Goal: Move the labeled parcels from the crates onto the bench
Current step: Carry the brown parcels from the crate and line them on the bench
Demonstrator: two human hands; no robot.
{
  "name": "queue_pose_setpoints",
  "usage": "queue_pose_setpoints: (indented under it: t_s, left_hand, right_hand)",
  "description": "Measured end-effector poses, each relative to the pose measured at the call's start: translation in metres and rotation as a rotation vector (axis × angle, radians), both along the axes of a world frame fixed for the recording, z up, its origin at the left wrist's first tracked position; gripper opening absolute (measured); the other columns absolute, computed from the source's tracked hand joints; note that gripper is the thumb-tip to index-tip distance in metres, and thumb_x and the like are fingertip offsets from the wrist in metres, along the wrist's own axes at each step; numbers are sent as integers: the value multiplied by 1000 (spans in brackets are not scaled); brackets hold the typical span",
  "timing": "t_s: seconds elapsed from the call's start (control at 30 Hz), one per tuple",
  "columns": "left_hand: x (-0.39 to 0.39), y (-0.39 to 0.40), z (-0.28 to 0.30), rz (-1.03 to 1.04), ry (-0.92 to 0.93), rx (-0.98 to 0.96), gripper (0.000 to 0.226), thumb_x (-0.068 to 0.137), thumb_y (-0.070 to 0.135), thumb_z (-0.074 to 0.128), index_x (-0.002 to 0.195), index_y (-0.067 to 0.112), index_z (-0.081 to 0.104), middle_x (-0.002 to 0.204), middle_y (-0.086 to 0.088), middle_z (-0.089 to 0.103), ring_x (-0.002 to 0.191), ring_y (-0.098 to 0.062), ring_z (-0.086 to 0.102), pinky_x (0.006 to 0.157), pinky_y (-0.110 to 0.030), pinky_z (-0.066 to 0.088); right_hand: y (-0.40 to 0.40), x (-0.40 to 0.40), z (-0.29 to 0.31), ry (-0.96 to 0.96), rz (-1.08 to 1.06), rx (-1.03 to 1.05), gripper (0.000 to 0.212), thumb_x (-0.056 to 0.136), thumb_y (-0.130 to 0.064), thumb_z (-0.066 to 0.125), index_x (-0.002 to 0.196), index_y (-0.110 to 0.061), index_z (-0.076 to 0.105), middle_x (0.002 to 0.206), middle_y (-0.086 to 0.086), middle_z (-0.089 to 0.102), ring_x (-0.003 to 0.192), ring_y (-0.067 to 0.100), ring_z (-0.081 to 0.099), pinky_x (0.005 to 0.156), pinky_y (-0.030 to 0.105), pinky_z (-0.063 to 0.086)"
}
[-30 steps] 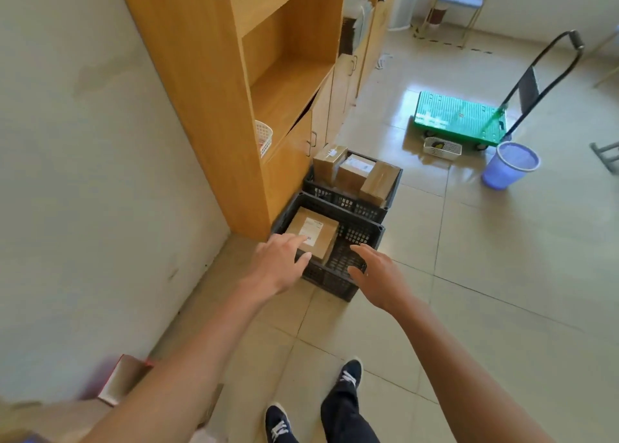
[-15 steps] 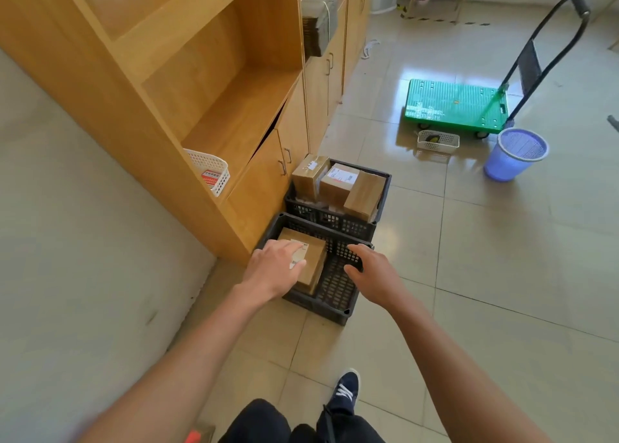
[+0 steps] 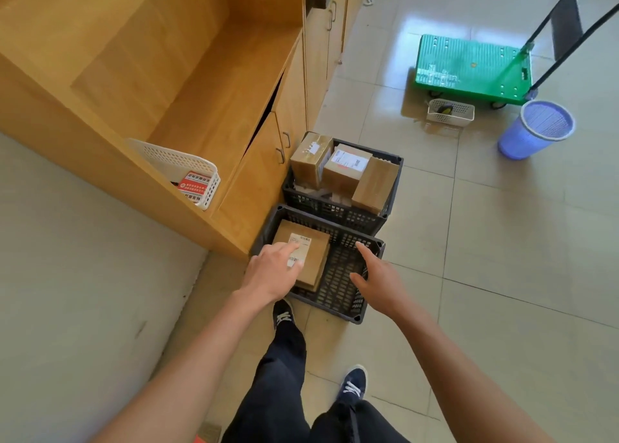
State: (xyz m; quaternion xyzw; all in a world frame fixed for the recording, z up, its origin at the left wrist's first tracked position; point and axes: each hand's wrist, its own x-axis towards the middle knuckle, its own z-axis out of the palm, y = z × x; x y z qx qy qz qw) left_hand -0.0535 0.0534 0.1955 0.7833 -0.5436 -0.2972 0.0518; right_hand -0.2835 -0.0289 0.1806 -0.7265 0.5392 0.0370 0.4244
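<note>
From the head view, two black crates are sitting on the tiled floor against a wooden cabinet (image 3: 207, 84). In the near crate (image 3: 338, 275) one parcel (image 3: 310, 255) is lying flat on its left side, label up. The left hand (image 3: 273, 272) is reaching over that parcel's near edge with its fingers loosely spread, its grip on nothing; whether it is touching the cardboard cannot be told. The right hand (image 3: 376, 275) is hanging over the crate's bare right half, fingers straight and apart, holding nothing. The far crate (image 3: 335, 208), just behind, is carrying three parcels (image 3: 345, 171) packed side by side. A green trolley (image 3: 469, 69), a purple bin (image 3: 536, 129) and a small white basket (image 3: 450, 111) are standing well apart to the right.
</note>
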Motion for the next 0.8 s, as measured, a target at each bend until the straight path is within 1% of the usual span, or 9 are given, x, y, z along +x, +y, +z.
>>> queue_pose_setpoints:
  t_s: [0.07,0.13,0.23,0.33,0.5,0.6,0.63,0.7,0.8]
  left_hand:
    - [22,-14,-20,8,41,43,51,103,42,50,151,27,44,152,4,47,136,-20,43,108,-45,42]
    - [40,-25,-39,14,82,84,52,103,41,50,152,27,43,154,3,45,138,-20,41,110,-46,41]
    - [59,-42,-69,34,138,118,51,103,40,52,152,27,44,155,4,45,141,-19,39,114,-46,39]
    - [70,-54,-105,64,156,130,50,103,37,55,150,27,45,154,5,45,143,-17,35,116,-44,34]
    - [77,-67,-181,136,200,214,51,103,33,55,152,24,43,157,3,41,146,-19,31,118,-43,30]
    - [76,-67,-235,192,227,254,53,103,32,56,153,25,41,159,4,39,147,-19,31,117,-42,30]
    - [76,-67,-254,209,232,269,54,103,32,56,154,26,40,159,4,38,147,-19,31,117,-42,29]
    - [76,-63,-290,263,249,291,56,102,32,57,155,28,38,160,5,37,148,-18,30,117,-41,29]
    - [81,-59,-345,338,271,300,58,102,32,58,156,29,36,161,7,35,148,-18,29,116,-41,29]
  right_hand:
    - [-8,17,-16,4,-48,41,74,100,-30,59,160,-34,15,151,1,48,137,22,48,105,44,51]
    - [-15,33,-33,18,-84,77,73,100,-30,59,159,-33,17,151,1,48,135,21,50,104,43,52]
    - [-25,54,-65,33,-133,111,69,99,-30,61,158,-30,26,150,0,50,135,19,50,106,42,50]
    - [-30,67,-105,48,-182,185,64,98,-31,62,155,-29,33,149,-1,51,134,18,51,106,41,50]
    - [-36,66,-193,135,-147,268,58,98,-33,61,152,-25,41,148,1,52,134,20,50,107,37,45]
    - [-37,56,-250,175,-97,329,56,99,-32,61,151,-24,43,146,2,55,129,20,54,104,36,45]
    - [-38,53,-270,186,-86,341,55,98,-32,61,150,-24,44,144,3,56,124,19,56,103,35,46]
    - [-38,47,-307,210,-64,360,54,99,-32,60,150,-25,44,141,5,58,107,16,60,95,32,47]
    - [-36,48,-364,211,-38,368,55,99,-33,59,150,-25,43,135,6,61,83,7,55,84,26,44]
